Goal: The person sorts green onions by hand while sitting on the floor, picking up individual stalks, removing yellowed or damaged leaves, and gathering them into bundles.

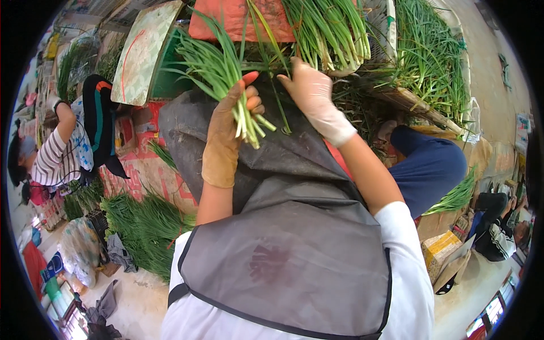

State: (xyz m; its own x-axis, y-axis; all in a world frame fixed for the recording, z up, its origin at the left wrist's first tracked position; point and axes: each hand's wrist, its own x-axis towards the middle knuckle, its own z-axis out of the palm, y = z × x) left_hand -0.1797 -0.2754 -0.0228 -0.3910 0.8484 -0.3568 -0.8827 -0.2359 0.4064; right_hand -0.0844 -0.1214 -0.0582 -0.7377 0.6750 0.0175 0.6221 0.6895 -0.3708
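Note:
My left hand (233, 112), in a stained tan glove, grips a bunch of green garlic chives or similar leafy stems (223, 72). The pale cut ends point down toward my lap, and the leaves fan up to the left. My right hand (312, 87), in a thin whitish glove, is curled just right of the bunch. Between its thumb and forefinger runs a long yellowish leaf (274, 40). A thin loose stalk (279, 104) hangs between my hands over the dark apron (293, 153). Beyond my right hand lies a pile of tied bunches (327, 29).
A red cloth or sheet (242, 21) lies ahead. A worn board (146, 51) leans at left. At right stands a crate of greens (429, 63); more greens (144, 229) lie at lower left. Other people sit at left (63, 148) and far right (495, 229).

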